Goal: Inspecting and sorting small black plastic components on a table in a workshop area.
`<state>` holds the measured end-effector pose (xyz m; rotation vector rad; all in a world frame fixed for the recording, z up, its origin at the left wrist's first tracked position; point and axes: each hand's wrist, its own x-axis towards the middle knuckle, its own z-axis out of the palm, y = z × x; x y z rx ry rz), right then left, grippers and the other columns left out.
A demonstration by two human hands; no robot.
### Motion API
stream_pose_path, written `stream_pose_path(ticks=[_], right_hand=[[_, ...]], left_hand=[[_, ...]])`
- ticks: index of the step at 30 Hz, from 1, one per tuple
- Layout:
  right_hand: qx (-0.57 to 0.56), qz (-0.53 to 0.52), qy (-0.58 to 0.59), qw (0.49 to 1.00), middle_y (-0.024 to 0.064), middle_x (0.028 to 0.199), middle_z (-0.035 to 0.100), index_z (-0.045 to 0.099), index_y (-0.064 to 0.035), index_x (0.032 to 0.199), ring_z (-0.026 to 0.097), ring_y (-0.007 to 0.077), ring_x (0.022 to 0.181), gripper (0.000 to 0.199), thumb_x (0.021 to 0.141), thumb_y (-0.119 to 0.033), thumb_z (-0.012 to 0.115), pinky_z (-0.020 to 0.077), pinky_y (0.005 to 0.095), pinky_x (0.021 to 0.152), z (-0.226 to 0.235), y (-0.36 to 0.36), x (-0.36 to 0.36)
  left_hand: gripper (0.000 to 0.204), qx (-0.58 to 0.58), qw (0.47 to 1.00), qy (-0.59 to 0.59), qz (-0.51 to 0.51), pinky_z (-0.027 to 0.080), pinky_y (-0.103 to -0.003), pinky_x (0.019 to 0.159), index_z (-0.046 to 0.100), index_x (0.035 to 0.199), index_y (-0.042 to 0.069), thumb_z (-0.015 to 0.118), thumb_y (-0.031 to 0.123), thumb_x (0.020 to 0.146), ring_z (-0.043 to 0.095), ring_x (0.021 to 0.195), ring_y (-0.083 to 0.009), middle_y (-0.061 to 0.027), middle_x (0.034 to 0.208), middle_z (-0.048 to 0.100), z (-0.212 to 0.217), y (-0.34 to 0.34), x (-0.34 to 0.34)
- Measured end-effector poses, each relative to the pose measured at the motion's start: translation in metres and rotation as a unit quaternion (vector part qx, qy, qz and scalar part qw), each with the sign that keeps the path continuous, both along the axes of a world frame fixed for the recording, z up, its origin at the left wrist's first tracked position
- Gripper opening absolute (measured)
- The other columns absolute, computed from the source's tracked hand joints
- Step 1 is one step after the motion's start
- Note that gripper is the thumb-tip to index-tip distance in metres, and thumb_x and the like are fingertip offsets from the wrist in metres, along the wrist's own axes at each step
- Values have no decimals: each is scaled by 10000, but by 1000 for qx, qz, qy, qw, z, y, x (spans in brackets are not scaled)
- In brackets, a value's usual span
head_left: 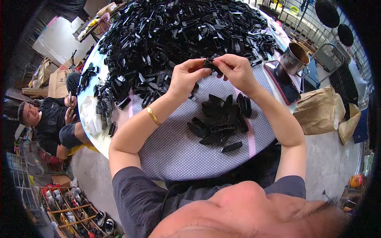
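Over the middle of a round table with a dotted grey cloth, a small black plastic piece is pinched between my two hands. My left hand, with a gold bangle on its wrist, grips it from the left by thumb and fingers. From the other side my right hand closes on the same piece; the fingers partly hide its shape. Behind them rises a big heap of similar black plastic pieces. Nearer to me, between my forearms, lies a smaller loose cluster of black pieces.
At the table's right edge are a phone in a red case and a metal pot. A brown paper bag stands beyond. White cloth lies at the left edge, near a seated person. A shoe rack is lower left.
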<state>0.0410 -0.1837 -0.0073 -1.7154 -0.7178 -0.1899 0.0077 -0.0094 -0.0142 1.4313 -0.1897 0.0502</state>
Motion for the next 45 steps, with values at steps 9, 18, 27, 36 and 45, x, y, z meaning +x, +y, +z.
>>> stream_pose_path(ticks=[9, 18, 27, 36, 45], right_hand=[[-22, 4, -99, 995, 62, 768, 595, 613, 31, 865, 549, 84, 599, 101, 821, -55, 584, 451, 194, 518, -4, 0, 3], [-43, -60, -129, 989, 103, 889, 593, 585, 24, 901, 561, 105, 689, 189, 795, -125, 632, 462, 214, 562, -8, 10, -5], [-85, 2, -102, 991, 173, 714, 588, 609, 7, 942, 576, 227, 581, 301, 725, -189, 681, 419, 301, 527, -11, 7, -11], [-497, -175, -106, 844, 92, 1017, 595, 591, -97, 1029, 527, 267, 996, 329, 710, -175, 608, 431, 357, 856, 18, -67, 41], [-489, -151, -116, 851, 116, 892, 619, 624, -52, 946, 582, 272, 859, 262, 725, -192, 631, 461, 352, 752, 4, -67, 50]], left_hand=[[280, 17, 999, -28, -1, 487, -211, 692, 599, 1033, -29, 638, 6, 757, 602, 746, -103, -73, 833, 646, 1, 4, 2], [292, -125, 991, 34, -28, 488, -244, 777, 546, 1124, -14, 561, 53, 840, 587, 877, -129, -109, 1018, 606, 6, -3, 1], [195, -44, 995, -32, -79, 432, -214, 796, 623, 1007, -2, 560, 62, 834, 557, 857, -99, -52, 934, 633, 18, 5, -4], [321, 314, 934, -152, -78, 468, -276, 803, 583, 1078, 19, 626, 31, 760, 597, 902, -166, -110, 972, 636, 8, -16, -12], [269, 328, 916, -89, -213, 471, -288, 759, 581, 1077, 23, 580, 106, 821, 593, 856, -161, -99, 949, 632, 5, -27, -28]])
